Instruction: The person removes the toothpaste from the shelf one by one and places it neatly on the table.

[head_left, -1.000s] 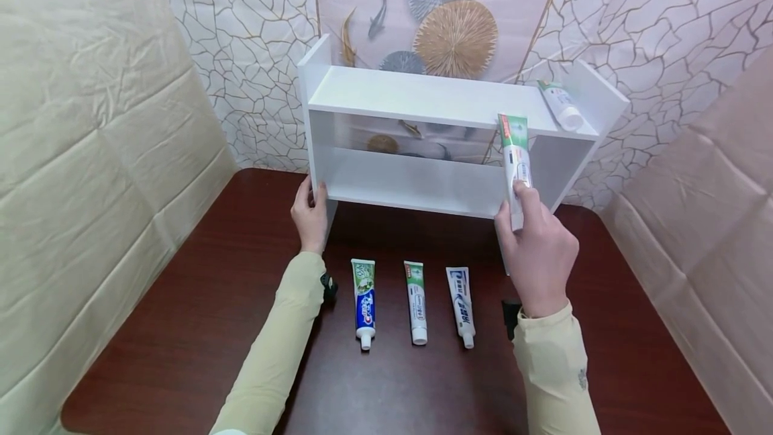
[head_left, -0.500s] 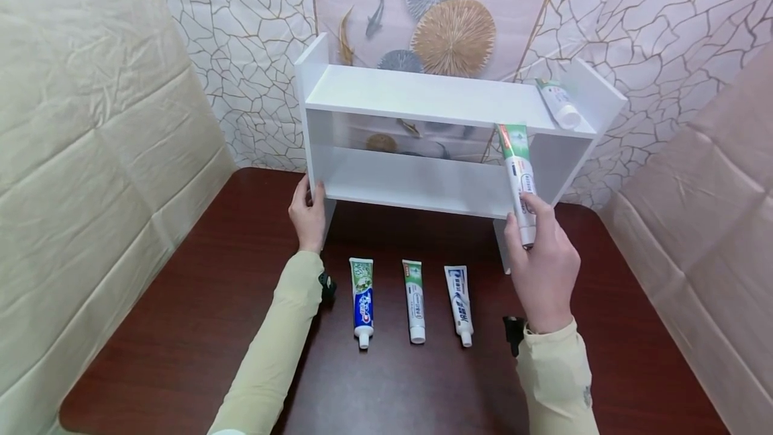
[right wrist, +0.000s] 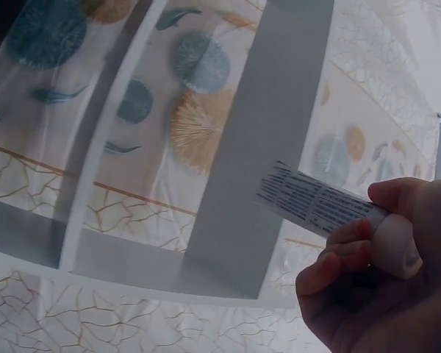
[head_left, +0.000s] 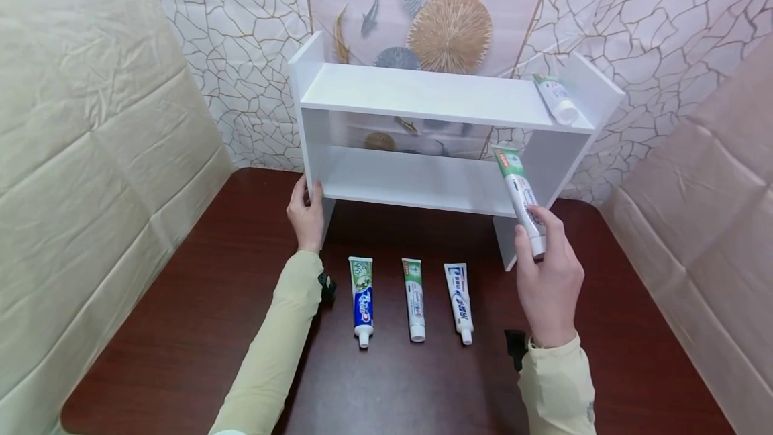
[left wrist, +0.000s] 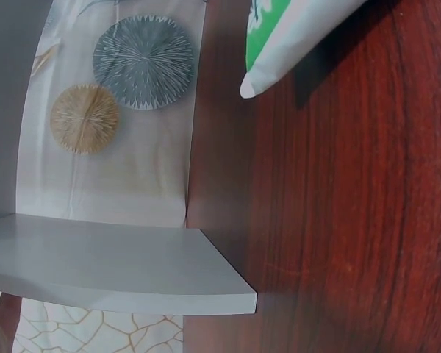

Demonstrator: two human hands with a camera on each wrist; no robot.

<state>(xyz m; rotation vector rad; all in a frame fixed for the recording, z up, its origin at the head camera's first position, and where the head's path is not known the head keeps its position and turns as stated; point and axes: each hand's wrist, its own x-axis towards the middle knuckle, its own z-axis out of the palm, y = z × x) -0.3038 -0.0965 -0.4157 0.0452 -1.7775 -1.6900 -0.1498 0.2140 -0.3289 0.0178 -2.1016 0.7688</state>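
My right hand (head_left: 552,280) pinches a green-and-white toothpaste tube (head_left: 521,195) near its white cap, between thumb and fingers. The tube slants up and away, its flat green end in front of the right part of the lower compartment of a white two-tier shelf (head_left: 417,94). In the right wrist view, small print covers the visible side of the held tube (right wrist: 316,200). With thumb in front and fingers behind, my left hand (head_left: 306,217) grips the shelf's left side panel low down. Another green-and-white toothpaste tube (head_left: 556,99) lies on the upper board at its right end.
Three toothpaste tubes lie in a row on the dark red table (head_left: 181,327): a blue-and-green one (head_left: 363,297), a green-and-white one (head_left: 415,301) and a white-and-blue one (head_left: 460,302). A patterned wall covering (head_left: 253,52) stands behind the shelf; beige cloth (head_left: 90,153) hangs at the sides.
My right hand has come down and slightly right, lowering the tube from the upper board's front edge to the lower compartment's level. The left hand keeps its place on the side panel.
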